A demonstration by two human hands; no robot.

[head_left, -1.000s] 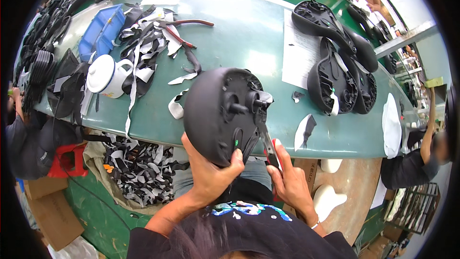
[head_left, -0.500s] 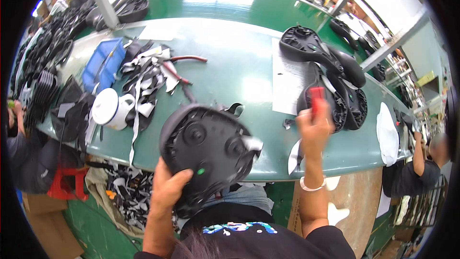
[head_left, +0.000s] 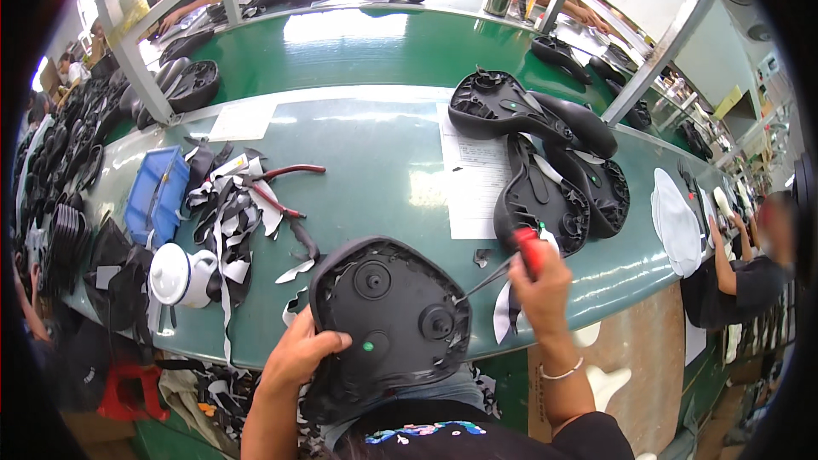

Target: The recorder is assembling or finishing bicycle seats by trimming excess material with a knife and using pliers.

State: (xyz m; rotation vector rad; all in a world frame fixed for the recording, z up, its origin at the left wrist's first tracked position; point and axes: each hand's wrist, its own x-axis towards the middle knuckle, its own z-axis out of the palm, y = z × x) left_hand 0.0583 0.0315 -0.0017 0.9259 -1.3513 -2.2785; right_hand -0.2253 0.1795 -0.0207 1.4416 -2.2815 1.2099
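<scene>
A black bicycle saddle (head_left: 396, 324) lies upside down before me, its hollow underside with round bosses and a green dot facing up. My left hand (head_left: 298, 349) grips its left edge, thumb over the rim. In my right hand (head_left: 543, 290) is a red-handled tool (head_left: 530, 254) with a thin metal shaft. The shaft slants down to the left, and its tip meets the saddle's right rim. Whether the tip is under the cover edge is too small to tell. A strip of black and white scrap (head_left: 504, 313) lies beside my right hand.
Several finished-looking saddles (head_left: 545, 196) are stacked at the right on a paper sheet (head_left: 473, 179). Red-handled pliers (head_left: 285, 172) rest on cut scraps (head_left: 234, 221) near a white enamel pot (head_left: 181, 277) and blue bin (head_left: 158, 196). Co-workers (head_left: 745, 281) sit around the green bench.
My right hand has come down and left, bringing the tool's tip to the saddle's rim. The pale flap at the saddle's right edge no longer shows. My view has shifted.
</scene>
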